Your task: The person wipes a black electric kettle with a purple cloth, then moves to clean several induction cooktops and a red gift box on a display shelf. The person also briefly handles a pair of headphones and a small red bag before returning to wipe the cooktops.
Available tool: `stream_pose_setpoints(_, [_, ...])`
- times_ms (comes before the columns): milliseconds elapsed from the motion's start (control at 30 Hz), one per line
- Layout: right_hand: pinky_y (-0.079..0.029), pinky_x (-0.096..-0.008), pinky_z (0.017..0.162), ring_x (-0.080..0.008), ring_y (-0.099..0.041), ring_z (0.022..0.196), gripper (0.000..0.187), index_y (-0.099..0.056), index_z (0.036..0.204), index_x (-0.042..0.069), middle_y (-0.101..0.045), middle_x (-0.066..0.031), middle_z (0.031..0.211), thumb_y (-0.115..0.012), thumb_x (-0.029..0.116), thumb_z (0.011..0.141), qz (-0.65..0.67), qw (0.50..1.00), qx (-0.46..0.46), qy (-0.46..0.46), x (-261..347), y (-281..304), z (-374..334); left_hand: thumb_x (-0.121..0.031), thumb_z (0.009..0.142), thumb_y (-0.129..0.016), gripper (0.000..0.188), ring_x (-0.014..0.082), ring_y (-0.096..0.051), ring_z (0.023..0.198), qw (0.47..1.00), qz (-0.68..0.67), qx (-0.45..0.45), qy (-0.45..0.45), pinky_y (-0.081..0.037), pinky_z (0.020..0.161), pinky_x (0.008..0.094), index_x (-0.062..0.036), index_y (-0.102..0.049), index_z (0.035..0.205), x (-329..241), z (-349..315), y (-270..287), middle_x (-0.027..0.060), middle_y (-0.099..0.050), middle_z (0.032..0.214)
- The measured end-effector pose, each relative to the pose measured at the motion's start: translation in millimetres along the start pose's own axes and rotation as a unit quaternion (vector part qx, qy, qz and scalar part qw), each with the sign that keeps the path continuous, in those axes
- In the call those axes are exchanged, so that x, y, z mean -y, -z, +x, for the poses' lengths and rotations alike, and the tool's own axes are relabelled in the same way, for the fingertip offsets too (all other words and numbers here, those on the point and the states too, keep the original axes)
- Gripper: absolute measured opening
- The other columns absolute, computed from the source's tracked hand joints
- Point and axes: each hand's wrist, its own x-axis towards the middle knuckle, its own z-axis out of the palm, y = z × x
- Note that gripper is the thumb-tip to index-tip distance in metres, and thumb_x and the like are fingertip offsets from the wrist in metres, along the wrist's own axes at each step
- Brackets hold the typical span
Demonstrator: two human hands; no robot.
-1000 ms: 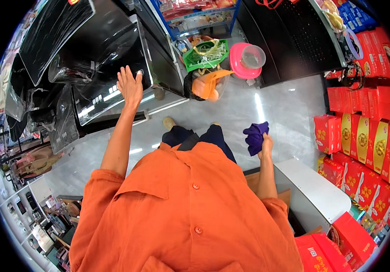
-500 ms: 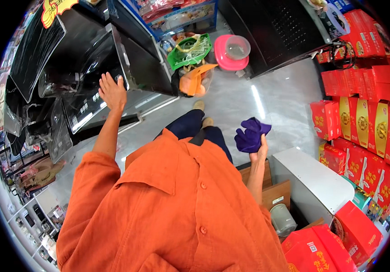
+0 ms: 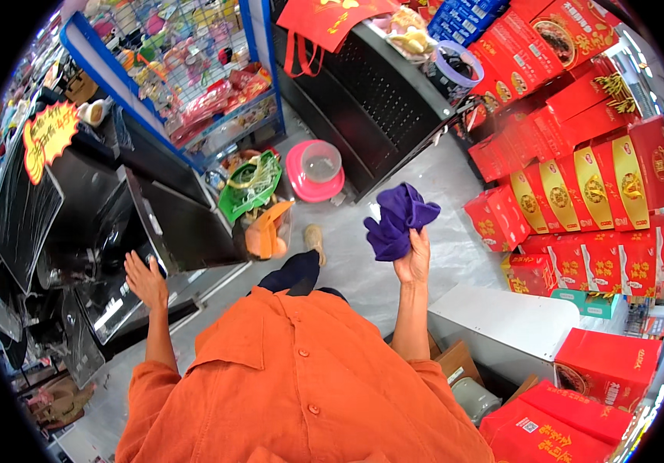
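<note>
On the right, above the grey floor, the person's right hand pinches a crumpled purple cloth between thumb and fingers, most of it bunched beyond the fingertips. At the left, the left hand is empty, its fingers extended, near glossy black panels; whether it touches them I cannot tell. Between the hands, farther off, stand a pink tub and a green basket. Red boxes fill the far right.
</note>
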Motion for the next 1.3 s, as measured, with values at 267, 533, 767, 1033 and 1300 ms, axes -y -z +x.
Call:
stream_pose_setpoints(267, [-0.046, -0.05, 0.105, -0.0323, -0.053, 0.126, 0.049, -0.039, 0.142, 0.007, -0.05, -0.0145, 0.139, -0.052, 0.004, 0.095, -0.031, 0.998, 0.048, -0.01, 30, -86, 78, -0.026, 0.091, -0.056, 0.055, 0.0344, -0.033, 0.138, 0.985, -0.063, 0.143, 0.066, -0.027, 0.108, 0.0571, -0.0003, -0.045, 0.138, -96, 57, 56, 0.0166, -0.043, 0.145])
stream_pose_setpoints(533, [-0.037, -0.0456, 0.11, -0.0273, -0.039, 0.137, 0.06, -0.034, 0.147, 0.006, -0.039, -0.0113, 0.147, -0.058, 0.006, 0.093, -0.122, 0.968, 0.193, -0.101, 24, -140, 123, -0.044, 0.096, -0.055, 0.078, 0.0217, -0.029, 0.144, 0.191, -0.884, 0.422, -0.067, -0.031, 0.113, 0.0362, -0.0126, -0.017, 0.156, -425, 59, 167, 0.0088, -0.021, 0.16])
stream_pose_setpoints(767, [-0.039, -0.0379, 0.108, -0.0295, -0.042, 0.135, 0.045, -0.053, 0.133, 0.004, -0.048, -0.0172, 0.142, -0.064, 0.01, 0.09, -0.679, 0.701, 0.138, 0.169, 118, -120, 173, -0.033, 0.105, -0.039, 0.052, 0.0257, -0.046, 0.133, 0.107, -0.893, 0.424, 0.107, -0.036, 0.114, 0.0419, -0.005, -0.032, 0.149, -499, 103, 140, 0.0126, -0.044, 0.146])
stream_pose_setpoints(1033, [-0.027, -0.0444, 0.114, -0.0387, -0.034, 0.138, 0.065, -0.035, 0.142, -0.007, -0.038, -0.0273, 0.146, -0.063, 0.022, 0.091, -0.732, 0.602, -0.114, 0.297, 189, -101, 242, -0.024, 0.101, -0.048, 0.054, 0.025, -0.033, 0.142, 0.516, -0.753, 0.237, -0.333, -0.03, 0.114, 0.0358, -0.0083, -0.032, 0.151, -590, 98, 172, 0.0136, -0.036, 0.153])
stream_pose_setpoints(1300, [-0.026, -0.0486, 0.113, -0.0428, -0.033, 0.138, 0.065, -0.032, 0.143, -0.008, -0.033, -0.0315, 0.148, -0.056, 0.03, 0.096, -0.766, 0.584, -0.052, 0.265, 210, -65, 327, -0.021, 0.092, -0.06, 0.043, 0.0305, -0.033, 0.141, 0.743, -0.496, 0.077, -0.443, -0.042, 0.1, 0.0544, -0.009, -0.054, 0.132, -629, 82, 156, 0.0109, -0.05, 0.14])
